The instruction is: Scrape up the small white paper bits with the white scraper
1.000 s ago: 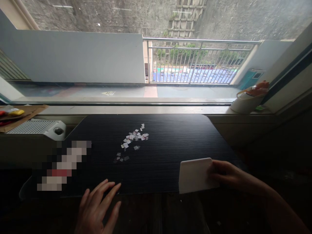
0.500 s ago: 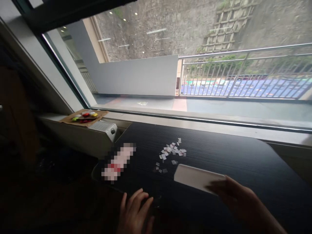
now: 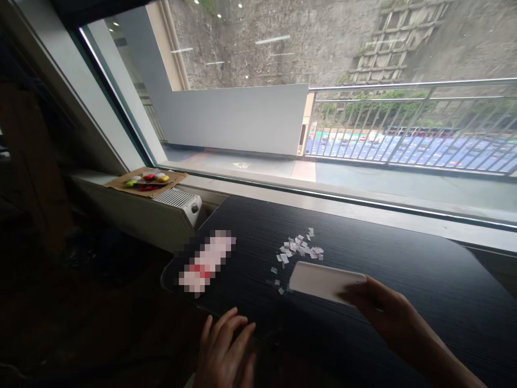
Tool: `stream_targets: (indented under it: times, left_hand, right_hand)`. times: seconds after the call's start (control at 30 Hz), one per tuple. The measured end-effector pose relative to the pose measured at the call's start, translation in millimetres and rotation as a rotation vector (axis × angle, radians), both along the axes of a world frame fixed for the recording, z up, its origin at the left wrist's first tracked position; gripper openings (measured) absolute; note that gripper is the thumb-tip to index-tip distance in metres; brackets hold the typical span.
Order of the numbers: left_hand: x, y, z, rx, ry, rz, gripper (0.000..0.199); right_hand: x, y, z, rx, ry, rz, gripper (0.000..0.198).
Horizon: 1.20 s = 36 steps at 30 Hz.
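we look down on a dark table whose top is black with fine, straight grain lines, its corners rounded and its surface catching a dull sheen from the window. our right hand reaches in from the right and grips a pale, flat piece by its right end, the fingers closed around that end. this piece is a thin, smooth slab, off-white and matte, with softly rounded corners at its far end; we cannot tell what it is made of. it is tilted over the middle of the table, just on our side of a scatter of small scraps. whether its lower edge touches the tabletop, we cannot tell.

the scraps are thin, squarish flakes, mostly white, some greyish and see-through, lying in a loose heap with a few strays near the slab's left end. our left hand is at the table's near edge, its fingers parted and gently bent, with nothing in its grasp. on the table's left side we see a long pinkish strip with a red patch, blurred into blocks. beyond it are a white box with a ribbed top and round knob, and a brown, papery sheet bearing small red, yellow and green objects.
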State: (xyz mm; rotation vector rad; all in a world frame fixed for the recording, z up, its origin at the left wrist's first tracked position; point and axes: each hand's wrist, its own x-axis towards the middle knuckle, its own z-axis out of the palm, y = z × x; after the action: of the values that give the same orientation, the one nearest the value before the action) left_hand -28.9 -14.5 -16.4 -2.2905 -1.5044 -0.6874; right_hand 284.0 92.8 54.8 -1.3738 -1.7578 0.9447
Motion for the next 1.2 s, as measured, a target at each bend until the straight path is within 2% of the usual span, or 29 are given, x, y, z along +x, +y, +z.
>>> stream_targets:
  times: [0.13, 0.3, 0.47, 0.63, 0.83, 1.0, 1.2]
  left_hand:
    - [3.7, -0.1, 2.4, -0.001, -0.004, -0.003, 0.038]
    - [3.0, -5.4, 0.8, -0.009, -0.006, 0.003, 0.038]
    - [6.6, -3.7, 2.3, -0.038, -0.008, -0.008, 0.038]
    - [8.1, -1.9, 4.0, -0.043, -0.022, -0.016, 0.039]
    - [6.3, -5.2, 0.4, -0.068, -0.04, -0.009, 0.039]
    - [6.8, -6.9, 1.1, -0.104, -0.054, 0.0, 0.041]
    - [8.5, -9.0, 1.4, -0.105, -0.048, 0.002, 0.04]
  right_hand:
    - [-4.3, 8.2, 3.3, -0.068, -0.039, -0.01, 0.022]
    - [0.6, 4.8, 2.1, -0.202, 0.014, 0.082, 0.02]
    - [-2.9, 13.5, -2.5, -0.174, 0.083, 0.018, 0.021]
    - [-14.7, 23.1, -9.2, -0.233, 0.113, 0.101, 0.02]
    - [-2.0, 8.5, -1.0, -0.339, 0.088, 0.219, 0.016]
    - [15.9, 2.4, -1.2, -0.33, 0.09, 0.096, 0.02]
    - [16.0, -24.1, -11.7, -0.366, 0.074, 0.05, 0.018]
